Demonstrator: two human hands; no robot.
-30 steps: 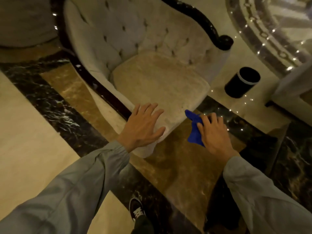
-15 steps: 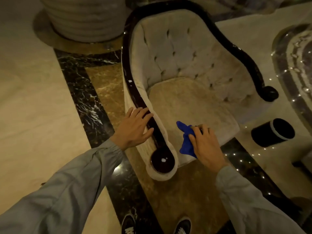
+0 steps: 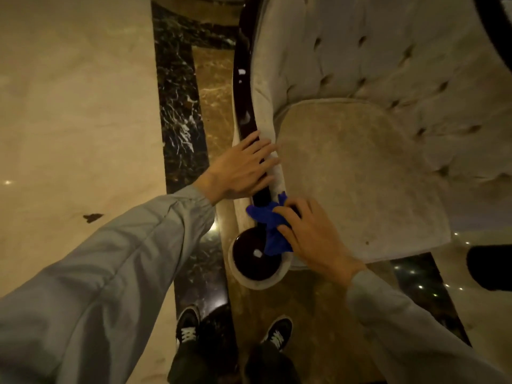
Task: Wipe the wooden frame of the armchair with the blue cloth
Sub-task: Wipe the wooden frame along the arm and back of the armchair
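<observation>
The armchair has pale tufted upholstery (image 3: pixel 360 167) and a dark glossy wooden frame (image 3: pixel 243 79) running along its left arm to a round knob (image 3: pixel 250 259) at the front. My right hand (image 3: pixel 313 239) presses the blue cloth (image 3: pixel 270 220) onto the frame just behind that knob. Part of the cloth hangs over the knob's right side. My left hand (image 3: pixel 241 167) lies flat on the same arm rail a little farther back, fingers spread, holding nothing.
Polished marble floor (image 3: pixel 69 106) with a black veined band (image 3: pixel 177 106) lies left of the chair. A black round bin (image 3: pixel 490 270) sits at the right edge. My two dark shoes (image 3: pixel 188 328) stand just in front of the chair arm.
My view has closed in over the chair's left arm. The right hand carried the blue cloth left from the seat front onto the dark rail. The left hand stays resting on the rail.
</observation>
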